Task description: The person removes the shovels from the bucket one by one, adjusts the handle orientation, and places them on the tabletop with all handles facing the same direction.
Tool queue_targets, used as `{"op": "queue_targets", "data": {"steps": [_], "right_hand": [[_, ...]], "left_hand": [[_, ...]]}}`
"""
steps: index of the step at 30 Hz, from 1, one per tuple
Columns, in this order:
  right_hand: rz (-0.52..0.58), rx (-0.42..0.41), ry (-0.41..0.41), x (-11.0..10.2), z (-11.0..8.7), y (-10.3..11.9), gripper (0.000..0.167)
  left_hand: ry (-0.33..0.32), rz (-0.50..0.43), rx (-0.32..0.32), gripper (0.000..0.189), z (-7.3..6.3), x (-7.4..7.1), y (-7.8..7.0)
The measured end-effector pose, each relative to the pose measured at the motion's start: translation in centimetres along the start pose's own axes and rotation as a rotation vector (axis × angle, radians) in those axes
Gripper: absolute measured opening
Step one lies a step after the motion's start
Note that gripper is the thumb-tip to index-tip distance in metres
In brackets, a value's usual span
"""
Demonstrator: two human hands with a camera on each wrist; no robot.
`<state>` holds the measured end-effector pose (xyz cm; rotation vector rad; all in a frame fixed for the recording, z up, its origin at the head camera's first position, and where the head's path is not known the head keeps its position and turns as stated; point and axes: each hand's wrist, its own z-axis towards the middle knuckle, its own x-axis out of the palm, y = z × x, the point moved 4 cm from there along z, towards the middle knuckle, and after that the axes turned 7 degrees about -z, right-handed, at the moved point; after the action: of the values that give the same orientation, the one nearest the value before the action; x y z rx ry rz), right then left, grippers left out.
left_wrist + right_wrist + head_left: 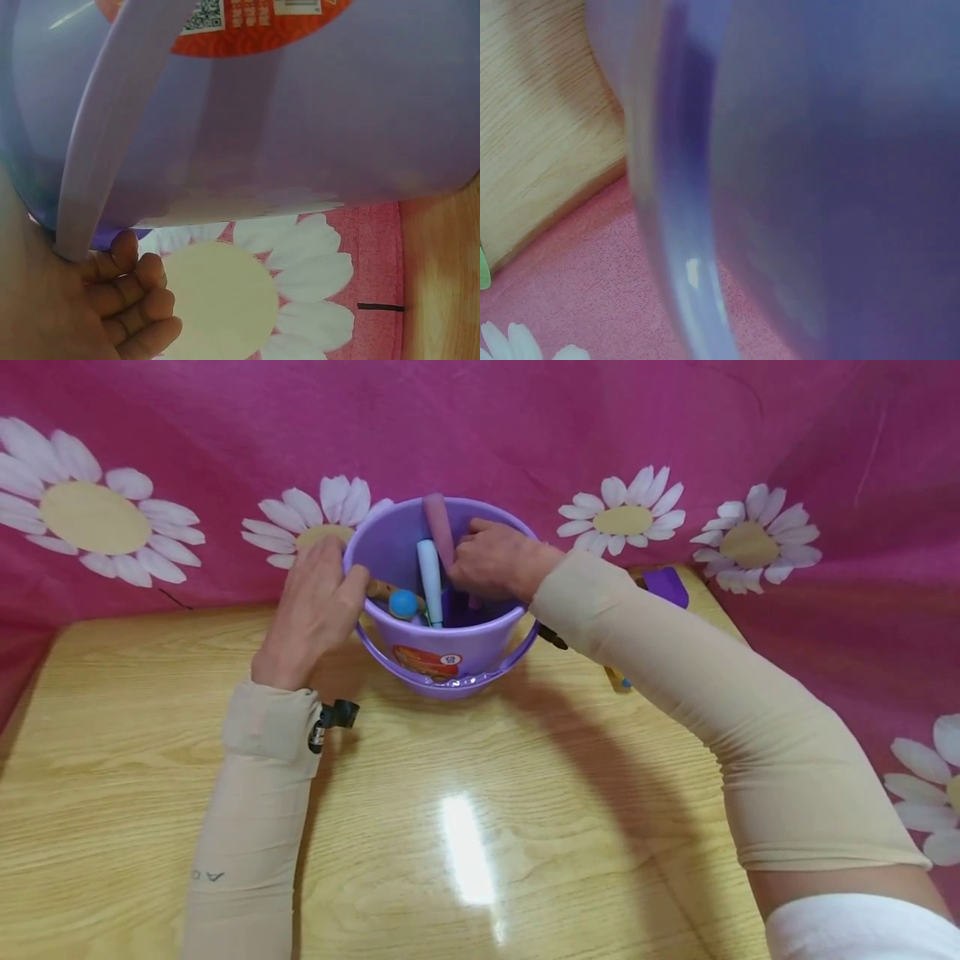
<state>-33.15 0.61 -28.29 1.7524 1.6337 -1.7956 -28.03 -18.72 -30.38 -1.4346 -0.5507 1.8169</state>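
A purple bucket (442,635) with a red label stands on the table. My left hand (318,602) holds its rim at the left, thumb over the edge; in the left wrist view the left hand's curled fingers (139,300) show outside the wall, beside the bucket's handle (112,127). My right hand (498,560) reaches over the right rim into the bucket, fingers bent downward near a pink stick-shaped piece (437,522); I cannot tell whether it grips anything. Also inside are a light blue stick-shaped piece (430,578) and a blue ball-shaped piece (402,603). The right wrist view shows only the bucket's outside (840,150) and handle.
The wooden table (390,827) runs up to a pink cloth (480,427) with large white flowers behind the bucket. A purple object (664,587) lies at the back right, partly behind my right sleeve. A small yellow piece (618,680) shows below that forearm.
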Motion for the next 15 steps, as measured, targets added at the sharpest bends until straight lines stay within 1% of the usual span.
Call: {"op": "queue_targets", "data": {"steps": [4, 9, 12, 15], "right_hand": [[0.010, -0.008, -0.040, 0.0, -0.3, -0.1, 0.029], [0.004, -0.016, -0.101, -0.3, -1.0, -0.5, 0.027], [0.015, -0.023, -0.108, -0.6, -1.3, -0.8, 0.025], [0.011, -0.011, -0.104, -1.0, -1.4, -1.3, 0.024]], "left_hand": [[0.005, 0.009, -0.011, 0.045, -0.1, 0.0, 0.0], [0.006, 0.018, 0.004, 0.043, 0.1, 0.0, -0.2], [0.004, 0.018, 0.010, 0.043, 0.1, 0.0, -0.2], [-0.002, 0.015, 0.009, 0.043, 0.1, -0.2, 0.0]]}}
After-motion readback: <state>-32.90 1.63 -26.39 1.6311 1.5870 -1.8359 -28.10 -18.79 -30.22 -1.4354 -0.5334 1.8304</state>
